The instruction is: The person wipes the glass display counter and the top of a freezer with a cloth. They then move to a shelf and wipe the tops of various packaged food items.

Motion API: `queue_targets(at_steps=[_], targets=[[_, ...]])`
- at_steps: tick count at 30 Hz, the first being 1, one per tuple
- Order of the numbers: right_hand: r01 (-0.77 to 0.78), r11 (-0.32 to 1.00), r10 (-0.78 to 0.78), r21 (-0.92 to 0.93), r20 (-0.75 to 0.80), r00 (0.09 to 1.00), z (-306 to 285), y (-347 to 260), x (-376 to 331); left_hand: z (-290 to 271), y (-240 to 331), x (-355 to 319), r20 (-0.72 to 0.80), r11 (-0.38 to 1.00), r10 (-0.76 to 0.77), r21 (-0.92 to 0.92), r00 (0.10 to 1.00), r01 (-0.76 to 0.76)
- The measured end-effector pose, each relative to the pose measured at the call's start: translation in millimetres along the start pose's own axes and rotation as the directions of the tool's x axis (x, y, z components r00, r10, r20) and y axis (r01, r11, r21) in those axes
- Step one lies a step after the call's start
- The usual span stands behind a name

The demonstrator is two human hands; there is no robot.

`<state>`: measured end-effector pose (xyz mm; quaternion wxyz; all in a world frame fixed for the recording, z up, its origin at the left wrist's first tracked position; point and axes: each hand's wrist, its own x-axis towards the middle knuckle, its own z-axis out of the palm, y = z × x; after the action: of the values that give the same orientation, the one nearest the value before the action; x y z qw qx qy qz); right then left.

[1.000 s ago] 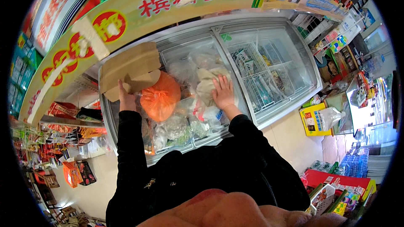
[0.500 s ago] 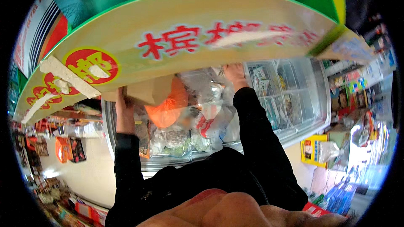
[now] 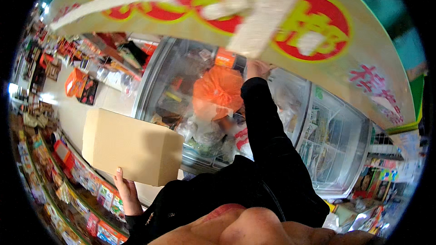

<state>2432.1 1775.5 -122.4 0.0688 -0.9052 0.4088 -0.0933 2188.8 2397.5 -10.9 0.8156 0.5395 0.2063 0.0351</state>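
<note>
Beside the freezer (image 3: 290, 109), left hand (image 3: 125, 190) holds cardboard box (image 3: 131, 147) lengthwise, level.

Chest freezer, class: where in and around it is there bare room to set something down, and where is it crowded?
Inside the chest freezer it is crowded: an orange bag and clear packets fill the open part. Free patches: the closed glass lid to the right, and the pale floor between the freezer and the snack racks. The left hand carries a cardboard box.
</note>
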Motion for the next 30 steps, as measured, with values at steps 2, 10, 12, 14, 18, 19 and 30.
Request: queue_targets(at_steps=[2, 10, 12, 14, 18, 19, 30], targets=[[0.080, 0.997, -0.080, 0.018, 0.010, 0.997, 7.3, -51.3, -15.9, -17.6, -0.5, -11.2, -0.049, 0.999, 0.050, -0.003, 0.998, -0.050], [0.678, 0.728, -0.681, 0.101, -0.007, 0.732, 32.4, -203.6, -184.3, -56.1, -2.9, -14.5, -0.110, 0.995, 0.003, -0.103, 0.994, -0.015], [0.842, 0.521, -0.850, 0.137, 0.001, 0.526, 28.4, -197.2, -256.0, -42.5, 4.7, -17.5, -0.162, 0.994, 0.035, -0.100, 0.986, -0.051], [0.899, 0.330, -0.938, 0.287, -0.005, 0.346, 10.2, -163.7, -302.0, -46.4, 7.9, -5.4, -0.139, 0.993, 0.044, -0.099, 0.989, -0.058], [0.863, 0.310, -0.946, 0.399, 0.045, 0.320, -15.5, -72.5, -308.5, -69.6, 9.1, 21.4, -0.146, 0.988, 0.019, -0.151, 0.989, -0.041], [0.858, 0.386, -0.920, 0.339, 0.069, 0.386, -25.0, -44.3, -292.8, -72.9, 11.7, 24.1, -0.147, 0.987, 0.024, -0.155, 0.989, -0.047], [-0.443, 0.884, 0.358, -0.147, -0.397, 0.845, -8.6, 199.5, -29.1, -128.7, -0.6, 37.0, -0.314, 0.984, -0.017, -0.174, 0.949, -0.040]])
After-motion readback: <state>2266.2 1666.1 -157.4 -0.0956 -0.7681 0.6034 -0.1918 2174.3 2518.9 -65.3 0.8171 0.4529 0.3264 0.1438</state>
